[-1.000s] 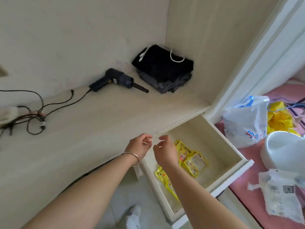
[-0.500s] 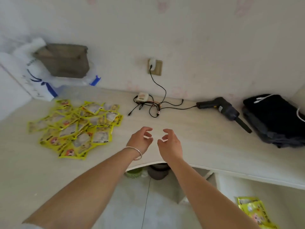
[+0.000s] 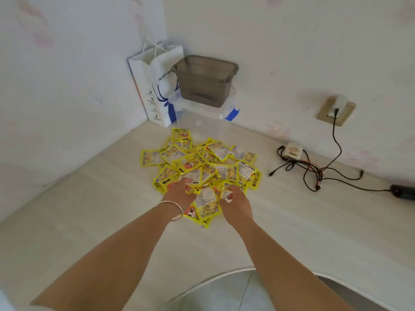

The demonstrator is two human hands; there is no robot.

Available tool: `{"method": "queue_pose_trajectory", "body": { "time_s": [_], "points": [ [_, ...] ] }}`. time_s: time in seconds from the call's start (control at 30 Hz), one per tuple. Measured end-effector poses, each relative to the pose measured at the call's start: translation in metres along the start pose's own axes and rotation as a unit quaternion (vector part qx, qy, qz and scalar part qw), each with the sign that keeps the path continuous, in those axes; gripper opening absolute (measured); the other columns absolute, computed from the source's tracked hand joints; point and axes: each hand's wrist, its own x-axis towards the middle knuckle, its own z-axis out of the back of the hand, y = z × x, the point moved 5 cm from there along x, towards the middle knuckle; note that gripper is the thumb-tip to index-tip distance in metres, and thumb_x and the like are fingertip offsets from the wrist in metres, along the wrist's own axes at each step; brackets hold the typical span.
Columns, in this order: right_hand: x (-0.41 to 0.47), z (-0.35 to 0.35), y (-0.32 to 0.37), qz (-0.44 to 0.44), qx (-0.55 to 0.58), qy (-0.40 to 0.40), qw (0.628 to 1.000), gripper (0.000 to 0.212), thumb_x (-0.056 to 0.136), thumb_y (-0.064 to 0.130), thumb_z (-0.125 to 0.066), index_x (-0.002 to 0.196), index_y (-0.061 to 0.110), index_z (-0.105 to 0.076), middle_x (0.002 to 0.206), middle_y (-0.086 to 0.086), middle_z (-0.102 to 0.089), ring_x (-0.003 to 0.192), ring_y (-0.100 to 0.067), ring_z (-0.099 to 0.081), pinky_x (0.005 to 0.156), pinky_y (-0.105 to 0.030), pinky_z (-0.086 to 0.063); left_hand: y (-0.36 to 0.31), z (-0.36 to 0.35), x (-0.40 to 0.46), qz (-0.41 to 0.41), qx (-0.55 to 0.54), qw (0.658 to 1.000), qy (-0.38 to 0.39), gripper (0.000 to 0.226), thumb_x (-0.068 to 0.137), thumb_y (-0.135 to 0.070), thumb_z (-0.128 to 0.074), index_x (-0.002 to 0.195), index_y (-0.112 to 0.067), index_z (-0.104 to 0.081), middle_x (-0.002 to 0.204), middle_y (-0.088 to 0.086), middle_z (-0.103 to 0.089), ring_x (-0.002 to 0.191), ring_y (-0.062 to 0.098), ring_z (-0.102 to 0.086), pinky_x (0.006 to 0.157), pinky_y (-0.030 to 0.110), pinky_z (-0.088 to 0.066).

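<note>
A heap of small yellow snack packets (image 3: 202, 162) lies on the pale desk top (image 3: 89, 209) near the back corner. Both my hands are at the near edge of the heap. My left hand (image 3: 179, 195), with a silver bangle on its wrist, curls its fingers onto packets at the left. My right hand (image 3: 235, 202) curls its fingers round packets at the right. One packet (image 3: 205, 204) lies between the two hands. The fingertips are partly hidden among the packets.
In the corner stand a white paper bag (image 3: 157, 86) and a brown plastic bin (image 3: 204, 79) on a clear container (image 3: 229, 108). A wall socket (image 3: 335, 111), tangled black cables (image 3: 310, 169) and a black tool (image 3: 402, 191) are at the right. The desk's curved front edge (image 3: 224, 272) is near me.
The view swung left from the open drawer to the desk corner. Both hands moved from empty above the desk down onto the packet heap and curled onto packets.
</note>
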Motion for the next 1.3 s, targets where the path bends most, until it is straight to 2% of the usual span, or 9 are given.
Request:
{"method": "queue_pose_trajectory", "body": {
  "time_s": [0.3, 0.47, 0.6, 0.73, 0.9, 1.03, 1.17, 1.23, 1.3],
  "points": [
    [0.085, -0.041, 0.032, 0.042, -0.119, 0.074, 0.989, 0.045, 0.089, 0.022, -0.051, 0.133, 0.024, -0.044, 0.130, 0.000, -0.048, 0.111, -0.021, -0.054, 0.081, -0.034, -0.047, 0.039, 0.024, 0.059, 0.068, 0.040, 0.997, -0.022, 0.051, 0.085, -0.020, -0.057, 0.134, -0.017, -0.043, 0.134, 0.007, -0.047, 0.115, 0.022, -0.055, 0.099, 0.038, -0.044],
    [0.128, -0.046, 0.031, -0.013, -0.108, 0.058, 0.992, 0.034, 0.088, 0.014, -0.049, 0.122, 0.015, -0.049, 0.120, -0.008, -0.052, 0.102, -0.027, -0.056, 0.070, -0.032, -0.043, 0.028, 0.012, 0.098, 0.032, 0.158, 0.986, -0.030, 0.063, 0.085, -0.042, -0.057, 0.141, -0.023, -0.034, 0.144, 0.001, -0.036, 0.136, 0.022, -0.032, 0.111, 0.037, -0.032],
    [0.135, -0.049, 0.013, -0.184, 0.019, 0.026, 0.982, 0.039, 0.086, 0.018, -0.054, 0.120, 0.003, -0.041, 0.111, -0.016, -0.059, 0.088, -0.031, -0.059, 0.065, -0.035, -0.046, 0.012, -0.009, 0.117, 0.017, 0.211, 0.977, -0.041, 0.071, 0.082, -0.052, -0.056, 0.142, -0.022, -0.032, 0.148, 0.000, -0.032, 0.140, 0.022, -0.024, 0.114, 0.038, -0.028],
    [0.143, -0.053, 0.010, -0.215, 0.051, -0.006, 0.975, 0.048, 0.087, 0.028, -0.060, 0.123, 0.005, -0.038, 0.122, -0.015, -0.053, 0.105, -0.034, -0.058, 0.080, -0.040, -0.050, 0.004, -0.024, 0.132, 0.019, 0.240, 0.970, -0.025, 0.085, 0.077, -0.062, -0.055, 0.145, -0.022, -0.023, 0.154, 0.002, -0.019, 0.144, 0.025, -0.014, 0.118, 0.040, -0.020],
    [0.153, -0.064, 0.016, -0.224, 0.039, 0.021, 0.974, 0.051, 0.086, 0.023, -0.057, 0.132, 0.009, -0.040, 0.107, -0.010, -0.063, 0.081, -0.025, -0.063, 0.056, -0.026, -0.042, 0.006, -0.033, 0.140, 0.050, 0.247, 0.968, -0.006, 0.090, 0.077, -0.062, -0.056, 0.146, -0.020, -0.017, 0.153, 0.010, -0.017, 0.142, 0.031, -0.017, 0.113, 0.041, -0.028],
    [0.159, -0.068, 0.018, -0.219, 0.013, 0.034, 0.975, 0.045, 0.083, 0.023, -0.057, 0.126, 0.011, -0.051, 0.084, -0.003, -0.055, 0.058, -0.014, -0.048, 0.043, -0.021, -0.030, 0.004, -0.030, 0.142, 0.030, 0.272, 0.962, -0.003, 0.085, 0.080, -0.064, -0.048, 0.144, -0.015, -0.021, 0.147, 0.013, -0.029, 0.135, 0.034, -0.027, 0.110, 0.040, -0.031],
    [0.163, -0.072, 0.019, -0.215, -0.026, 0.086, 0.972, 0.032, 0.082, 0.032, -0.061, 0.104, 0.010, -0.060, 0.081, -0.006, -0.064, 0.069, -0.022, -0.061, 0.047, -0.024, -0.041, 0.004, -0.027, 0.146, 0.021, 0.290, 0.957, -0.003, 0.072, 0.086, -0.044, -0.053, 0.143, -0.013, -0.022, 0.143, 0.014, -0.035, 0.131, 0.034, -0.033, 0.106, 0.039, -0.036],
    [0.166, -0.074, 0.021, -0.221, -0.030, 0.116, 0.968, 0.032, 0.079, 0.039, -0.070, 0.083, 0.010, -0.056, 0.066, -0.005, -0.057, 0.068, -0.024, -0.063, 0.062, -0.036, -0.056, 0.002, -0.027, 0.147, 0.009, 0.331, 0.944, 0.002, 0.071, 0.086, -0.036, -0.056, 0.143, -0.010, -0.022, 0.140, 0.016, -0.039, 0.127, 0.034, -0.038, 0.102, 0.038, -0.039],
    [0.169, -0.076, 0.020, -0.232, -0.015, 0.127, 0.964, 0.039, 0.074, 0.039, -0.077, 0.090, 0.007, -0.062, 0.065, -0.005, -0.056, 0.074, -0.025, -0.065, 0.079, -0.040, -0.058, 0.003, -0.026, 0.147, 0.000, 0.347, 0.938, 0.008, 0.070, 0.085, -0.025, -0.060, 0.142, -0.010, -0.023, 0.138, 0.016, -0.040, 0.126, 0.034, -0.039, 0.099, 0.037, -0.044]
  ]
}}
